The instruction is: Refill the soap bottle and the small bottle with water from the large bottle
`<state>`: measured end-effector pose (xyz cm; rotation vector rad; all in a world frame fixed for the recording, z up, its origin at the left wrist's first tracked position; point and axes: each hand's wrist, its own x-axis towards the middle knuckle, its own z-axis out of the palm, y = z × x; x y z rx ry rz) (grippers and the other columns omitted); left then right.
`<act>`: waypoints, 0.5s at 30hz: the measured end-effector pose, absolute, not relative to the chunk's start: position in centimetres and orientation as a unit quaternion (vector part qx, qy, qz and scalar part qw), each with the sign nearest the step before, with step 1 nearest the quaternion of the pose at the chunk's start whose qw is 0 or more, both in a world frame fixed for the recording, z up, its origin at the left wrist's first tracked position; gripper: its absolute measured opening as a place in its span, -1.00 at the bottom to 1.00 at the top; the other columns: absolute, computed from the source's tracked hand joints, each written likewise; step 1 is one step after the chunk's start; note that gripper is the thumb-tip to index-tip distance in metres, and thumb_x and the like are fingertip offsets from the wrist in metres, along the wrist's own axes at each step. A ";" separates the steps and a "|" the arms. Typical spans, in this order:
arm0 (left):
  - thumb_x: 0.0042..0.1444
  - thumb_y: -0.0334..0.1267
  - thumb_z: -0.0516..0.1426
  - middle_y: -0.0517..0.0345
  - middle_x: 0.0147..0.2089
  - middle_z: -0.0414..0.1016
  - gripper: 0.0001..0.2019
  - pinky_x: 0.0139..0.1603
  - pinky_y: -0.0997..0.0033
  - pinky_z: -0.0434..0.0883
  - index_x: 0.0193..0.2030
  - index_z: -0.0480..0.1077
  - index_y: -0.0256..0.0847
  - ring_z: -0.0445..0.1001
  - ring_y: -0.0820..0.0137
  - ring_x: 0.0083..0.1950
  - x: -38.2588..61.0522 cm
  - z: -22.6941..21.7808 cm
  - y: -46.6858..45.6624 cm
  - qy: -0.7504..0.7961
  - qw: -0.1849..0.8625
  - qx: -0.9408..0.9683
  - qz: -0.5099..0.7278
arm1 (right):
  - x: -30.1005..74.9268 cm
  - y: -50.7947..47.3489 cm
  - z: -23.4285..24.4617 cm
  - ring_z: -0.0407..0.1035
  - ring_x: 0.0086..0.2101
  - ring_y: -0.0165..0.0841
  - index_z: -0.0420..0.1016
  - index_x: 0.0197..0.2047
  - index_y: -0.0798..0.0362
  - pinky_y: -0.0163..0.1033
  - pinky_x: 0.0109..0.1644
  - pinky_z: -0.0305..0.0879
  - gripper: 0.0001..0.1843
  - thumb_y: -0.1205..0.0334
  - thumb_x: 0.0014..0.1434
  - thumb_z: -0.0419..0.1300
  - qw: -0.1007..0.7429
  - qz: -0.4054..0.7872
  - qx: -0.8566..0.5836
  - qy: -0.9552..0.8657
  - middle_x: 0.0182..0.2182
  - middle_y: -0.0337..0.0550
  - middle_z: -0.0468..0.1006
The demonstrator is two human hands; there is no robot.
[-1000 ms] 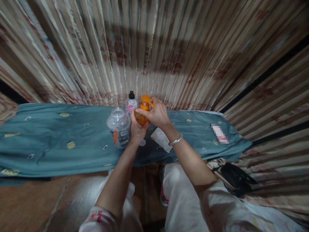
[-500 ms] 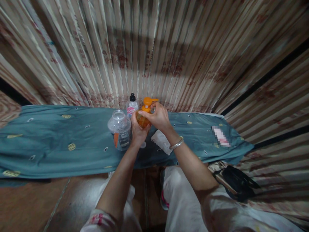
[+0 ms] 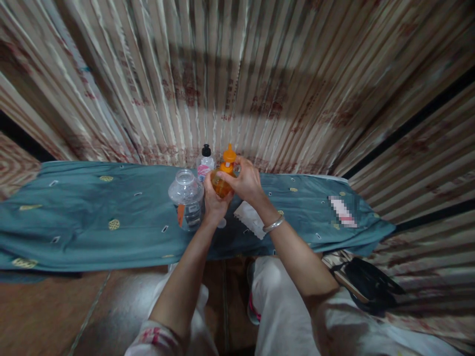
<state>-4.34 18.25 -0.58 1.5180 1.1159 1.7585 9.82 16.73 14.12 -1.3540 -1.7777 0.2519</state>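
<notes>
An orange pump bottle (image 3: 221,184) stands at the middle of a table under a teal cloth (image 3: 92,222). My left hand (image 3: 213,205) is wrapped round its lower body. My right hand (image 3: 245,182), with a silver bangle at the wrist, is closed on the orange pump head (image 3: 229,159) at the top. The nozzle points away from me. Just left of the bottle stands an open clear plastic jar (image 3: 186,199) with an orange label. Behind them is a small clear bottle with a black cap (image 3: 205,160).
A white folded cloth (image 3: 251,219) lies right of my hands. A small pink and white thing (image 3: 342,211) lies further right on the cloth. A striped curtain (image 3: 260,74) hangs close behind the table. A black bag (image 3: 365,284) sits on the floor at the right.
The pump head has turned under my right hand: its nozzle pointed right before and now points away from me. My left hand has kept its hold on the bottle.
</notes>
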 end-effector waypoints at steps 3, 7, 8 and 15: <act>0.12 0.25 0.74 -0.29 0.59 0.67 0.17 0.73 -0.26 0.63 0.73 0.38 -0.01 0.69 -0.25 0.67 -4.3 -0.5 18.3 0.413 0.281 0.567 0.655 | 10.3 16.8 14.3 0.76 0.23 0.09 0.76 0.15 -0.10 0.18 0.46 0.68 -0.60 -0.16 0.47 0.61 0.423 0.131 -0.495 -0.747 0.13 0.01 0.90; 0.09 0.27 0.75 -0.31 0.61 0.65 0.20 0.75 -0.28 0.61 0.73 0.38 -0.04 0.66 -0.28 0.69 -4.3 -0.5 18.3 0.420 0.287 0.562 0.652 | 10.4 16.7 14.2 0.78 0.21 0.08 0.74 0.29 -0.07 0.16 0.43 0.69 -0.43 -0.24 0.46 0.64 0.412 0.138 -0.507 -0.744 0.17 0.04 0.91; 0.07 0.26 0.75 -0.31 0.59 0.66 0.19 0.75 -0.30 0.61 0.71 0.40 -0.04 0.67 -0.29 0.68 -4.4 -0.5 18.3 0.422 0.289 0.561 0.651 | 10.3 16.7 14.1 0.78 0.23 0.11 0.73 0.28 -0.06 0.18 0.43 0.69 -0.38 -0.30 0.42 0.67 0.416 0.126 -0.520 -0.735 0.17 0.08 0.91; 0.08 0.20 0.76 -0.30 0.59 0.66 0.16 0.79 -0.33 0.56 0.70 0.41 -0.03 0.63 -0.30 0.72 -4.3 -0.2 18.2 0.417 0.287 0.565 0.651 | 10.2 17.2 13.8 0.76 0.17 0.12 0.73 0.10 -0.11 0.18 0.39 0.70 -0.60 -0.19 0.48 0.62 0.409 0.098 -0.523 -0.741 0.03 0.01 0.88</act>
